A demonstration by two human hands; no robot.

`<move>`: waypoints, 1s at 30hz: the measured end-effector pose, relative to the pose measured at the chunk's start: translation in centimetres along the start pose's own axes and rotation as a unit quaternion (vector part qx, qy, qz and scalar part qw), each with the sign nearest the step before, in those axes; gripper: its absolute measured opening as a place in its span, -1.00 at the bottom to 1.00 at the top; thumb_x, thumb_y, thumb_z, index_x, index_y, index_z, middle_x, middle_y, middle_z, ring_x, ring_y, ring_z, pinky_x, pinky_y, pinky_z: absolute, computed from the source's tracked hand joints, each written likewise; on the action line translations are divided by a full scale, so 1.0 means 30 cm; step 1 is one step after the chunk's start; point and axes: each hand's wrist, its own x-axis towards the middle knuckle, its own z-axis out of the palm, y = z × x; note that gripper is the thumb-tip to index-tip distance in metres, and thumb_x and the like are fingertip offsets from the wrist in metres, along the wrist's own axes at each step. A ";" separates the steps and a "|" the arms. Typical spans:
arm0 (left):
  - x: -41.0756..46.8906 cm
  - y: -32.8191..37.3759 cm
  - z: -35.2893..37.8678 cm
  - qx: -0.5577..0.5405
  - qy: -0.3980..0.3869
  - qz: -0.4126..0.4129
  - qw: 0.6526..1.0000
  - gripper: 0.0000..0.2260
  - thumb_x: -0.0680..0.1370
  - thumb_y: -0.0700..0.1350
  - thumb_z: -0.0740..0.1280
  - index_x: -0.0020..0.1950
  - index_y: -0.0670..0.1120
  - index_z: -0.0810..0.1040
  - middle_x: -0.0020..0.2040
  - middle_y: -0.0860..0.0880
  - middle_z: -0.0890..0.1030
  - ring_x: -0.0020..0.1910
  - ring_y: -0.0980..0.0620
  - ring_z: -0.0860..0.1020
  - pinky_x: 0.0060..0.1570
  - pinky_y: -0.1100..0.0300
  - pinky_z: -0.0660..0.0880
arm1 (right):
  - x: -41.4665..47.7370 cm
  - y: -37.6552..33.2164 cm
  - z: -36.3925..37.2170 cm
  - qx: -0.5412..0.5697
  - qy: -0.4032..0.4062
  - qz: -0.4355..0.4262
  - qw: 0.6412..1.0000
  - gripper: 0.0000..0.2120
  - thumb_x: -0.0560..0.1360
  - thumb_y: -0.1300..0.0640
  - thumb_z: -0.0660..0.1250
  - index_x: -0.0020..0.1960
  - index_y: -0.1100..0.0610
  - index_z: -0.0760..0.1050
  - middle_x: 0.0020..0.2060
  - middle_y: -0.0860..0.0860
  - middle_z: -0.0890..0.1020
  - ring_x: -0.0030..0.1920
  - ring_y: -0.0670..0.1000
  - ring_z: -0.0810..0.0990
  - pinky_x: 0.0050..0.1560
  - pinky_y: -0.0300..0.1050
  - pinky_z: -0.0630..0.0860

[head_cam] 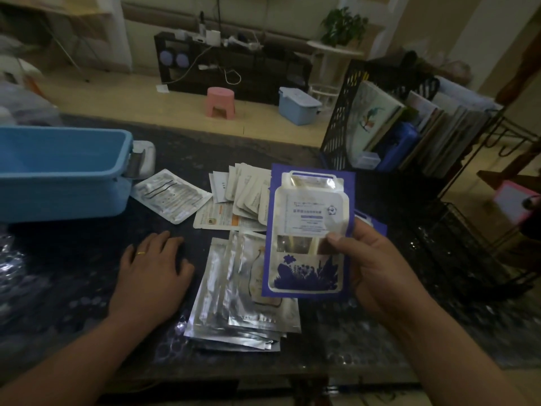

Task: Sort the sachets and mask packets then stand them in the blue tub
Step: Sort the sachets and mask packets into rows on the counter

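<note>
My right hand (377,268) holds a purple and white mask packet (307,230) upright above the dark table, thumb on its front. My left hand (152,273) rests flat on the table, fingers apart, holding nothing, just left of a stack of silver foil mask packets (240,300). Behind that stack lies a fanned pile of small white sachets (248,191) over an orange and white packet (216,219). A single silver packet (171,194) lies beside the blue tub (61,171), which stands at the table's left and looks empty.
A black mesh rack (345,112) full of books and packets stands at the table's back right. A black wire stand (468,244) sits to the right. Crinkled plastic (8,259) lies at the left edge. On the floor beyond are a pink stool (220,101) and a blue box (298,105).
</note>
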 end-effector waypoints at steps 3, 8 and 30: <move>-0.002 -0.001 -0.001 -0.001 -0.001 0.000 1.000 -0.59 0.62 0.07 0.30 0.46 0.04 0.52 0.54 -0.06 0.47 0.58 -0.08 0.33 0.57 -0.25 0.14 | -0.006 -0.004 0.007 0.000 -0.008 -0.001 1.000 -0.71 0.65 0.27 0.25 0.32 0.12 0.59 0.11 0.14 0.76 0.11 0.19 0.75 0.11 0.24 0.66; -0.002 0.001 -0.003 0.005 -0.007 -0.003 1.000 -0.57 0.62 0.08 0.28 0.48 0.04 0.50 0.55 -0.05 0.45 0.59 -0.07 0.31 0.58 -0.25 0.13 | 0.021 0.050 0.016 -0.016 0.008 0.036 0.999 -0.75 0.64 0.32 0.27 0.26 0.18 0.60 0.08 0.16 0.76 0.09 0.20 0.76 0.06 0.22 0.68; 0.007 -0.007 0.010 0.002 -0.005 -0.003 1.000 -0.55 0.61 0.10 0.29 0.49 0.03 0.50 0.54 -0.08 0.46 0.58 -0.10 0.33 0.57 -0.27 0.16 | 0.387 0.173 -0.200 -0.484 0.253 0.101 0.832 -0.18 0.35 -0.38 0.44 0.38 0.17 0.43 0.28 0.17 0.59 0.25 0.23 0.60 0.19 0.04 0.55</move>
